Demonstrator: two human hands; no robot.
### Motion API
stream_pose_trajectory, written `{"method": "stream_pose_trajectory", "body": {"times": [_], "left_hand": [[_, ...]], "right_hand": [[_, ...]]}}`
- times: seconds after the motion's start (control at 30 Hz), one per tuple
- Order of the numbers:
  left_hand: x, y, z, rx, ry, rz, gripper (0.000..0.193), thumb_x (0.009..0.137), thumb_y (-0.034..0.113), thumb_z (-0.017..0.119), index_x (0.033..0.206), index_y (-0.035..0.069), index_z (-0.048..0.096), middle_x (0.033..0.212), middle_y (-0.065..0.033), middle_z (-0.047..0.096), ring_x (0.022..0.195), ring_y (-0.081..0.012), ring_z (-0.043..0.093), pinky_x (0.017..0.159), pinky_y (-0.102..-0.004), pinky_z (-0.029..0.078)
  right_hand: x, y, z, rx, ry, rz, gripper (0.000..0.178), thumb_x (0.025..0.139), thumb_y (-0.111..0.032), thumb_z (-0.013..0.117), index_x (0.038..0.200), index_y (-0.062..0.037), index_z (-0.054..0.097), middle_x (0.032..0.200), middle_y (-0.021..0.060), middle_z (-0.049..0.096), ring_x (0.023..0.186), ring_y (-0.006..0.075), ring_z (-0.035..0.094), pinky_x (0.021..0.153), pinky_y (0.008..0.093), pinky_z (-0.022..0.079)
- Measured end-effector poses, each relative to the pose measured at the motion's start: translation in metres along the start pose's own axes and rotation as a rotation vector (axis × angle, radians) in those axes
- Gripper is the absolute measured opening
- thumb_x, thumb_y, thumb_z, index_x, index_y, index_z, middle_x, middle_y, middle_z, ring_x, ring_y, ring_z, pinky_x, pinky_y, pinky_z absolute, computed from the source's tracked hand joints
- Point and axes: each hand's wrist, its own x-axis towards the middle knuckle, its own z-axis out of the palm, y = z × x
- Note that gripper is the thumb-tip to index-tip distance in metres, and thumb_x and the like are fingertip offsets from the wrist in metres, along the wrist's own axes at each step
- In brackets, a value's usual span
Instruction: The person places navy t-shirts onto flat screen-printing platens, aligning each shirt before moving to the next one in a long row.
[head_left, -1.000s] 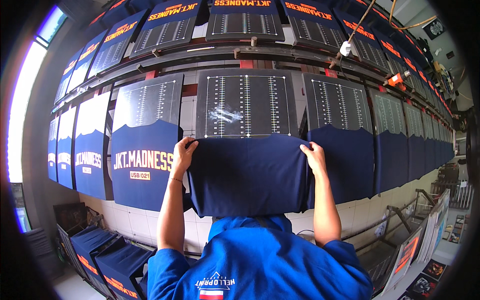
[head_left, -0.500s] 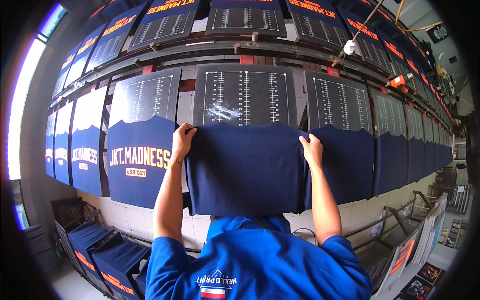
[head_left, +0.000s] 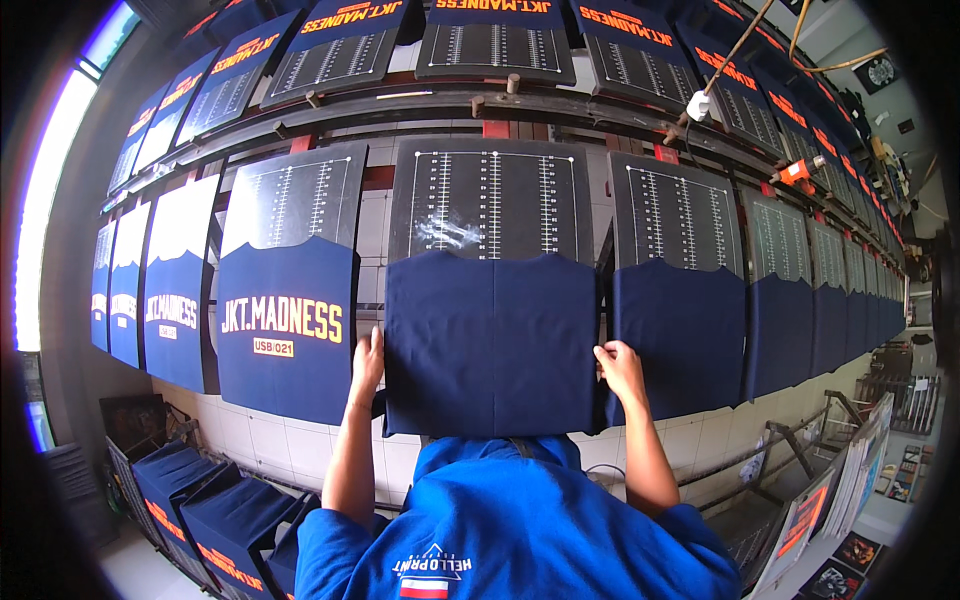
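A plain navy T-shirt (head_left: 490,340) lies over a dark printing board (head_left: 490,195) in front of me, its collar edge across the board's middle and the board's far half bare. A pale smudge marks that bare half. Beside the shirt's left edge is my left hand (head_left: 369,362), fingers stretched up and slightly apart from the cloth. My right hand (head_left: 621,368) is at the right edge, its thumb and fingers bent together on the cloth's side.
To the left, a navy shirt with orange-white lettering (head_left: 285,330) covers another board. Plain navy shirts (head_left: 680,330) line the row to the right. A dark rail (head_left: 400,110) runs behind, with an orange tool (head_left: 797,170) and hanging white plug (head_left: 698,104). Printed shirts (head_left: 240,525) sit lower left.
Both hands have come down from the shirt's collar corners along its sides, toward me. The left let go of its corner. The shirt now lies flatter, with a faint centre crease showing.
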Motion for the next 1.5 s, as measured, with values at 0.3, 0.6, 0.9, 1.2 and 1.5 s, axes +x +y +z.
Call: {"method": "stream_pose_trajectory", "body": {"times": [0.3, 0.6, 0.9, 1.2, 1.5], "left_hand": [[-0.009, 0.062, -0.008, -0.086, 0.231, -0.123, 0.033, 0.101, 0.024, 0.052, 0.085, -0.005, 0.054, 0.077, -0.0262, 0.057, 0.068, -0.0401, 0.053, 0.066, -0.0446, 0.044], [-0.022, 0.038, 0.000, -0.178, 0.184, -0.278, 0.047, 0.103, 0.038, 0.047, 0.090, -0.005, 0.060, 0.080, -0.0222, 0.063, 0.074, -0.0352, 0.059, 0.071, -0.0442, 0.045], [-0.140, -0.020, -0.023, -0.320, -0.056, -0.409, 0.060, 0.102, 0.051, 0.045, 0.122, -0.003, 0.062, 0.119, -0.0225, 0.064, 0.111, -0.0260, 0.059, 0.095, -0.0341, 0.044], [-0.329, -0.131, -0.047, -0.503, 0.147, -0.827, 0.036, 0.102, 0.035, 0.052, 0.090, 0.003, 0.064, 0.085, -0.0073, 0.069, 0.066, -0.0118, 0.058, 0.055, -0.0269, 0.044], [-0.225, -0.179, -0.175, -0.268, 0.325, -0.548, 0.034, 0.099, 0.033, 0.057, 0.088, 0.002, 0.062, 0.073, -0.0042, 0.059, 0.065, -0.0116, 0.052, 0.057, -0.0289, 0.041]], "right_hand": [[-0.019, -0.044, -0.008, -0.153, 0.067, -0.054, 0.026, 0.091, -0.025, 0.066, 0.100, -0.0001, 0.067, 0.093, 0.0181, 0.072, 0.089, 0.0358, 0.069, 0.080, 0.0426, 0.054], [-0.042, -0.123, 0.058, -0.454, 0.153, -0.704, 0.065, 0.090, -0.032, 0.067, 0.136, 0.0088, 0.045, 0.146, 0.0289, 0.041, 0.139, 0.0461, 0.033, 0.115, 0.0554, 0.027], [0.012, -0.221, 0.197, -0.502, -0.020, -1.003, 0.080, 0.098, -0.055, 0.042, 0.149, 0.0055, 0.029, 0.159, 0.0200, 0.026, 0.149, 0.0362, 0.017, 0.120, 0.0538, 0.012], [0.071, -0.075, 0.025, -0.605, 0.418, -0.360, 0.080, 0.101, -0.050, 0.040, 0.148, 0.0124, 0.022, 0.157, 0.0316, 0.018, 0.147, 0.0468, 0.014, 0.117, 0.0605, 0.011], [-0.029, -0.223, 0.220, -0.568, 0.072, -0.977, 0.083, 0.097, -0.059, 0.040, 0.145, 0.0079, 0.037, 0.155, 0.0250, 0.031, 0.146, 0.0398, 0.023, 0.117, 0.0559, 0.018]]}}
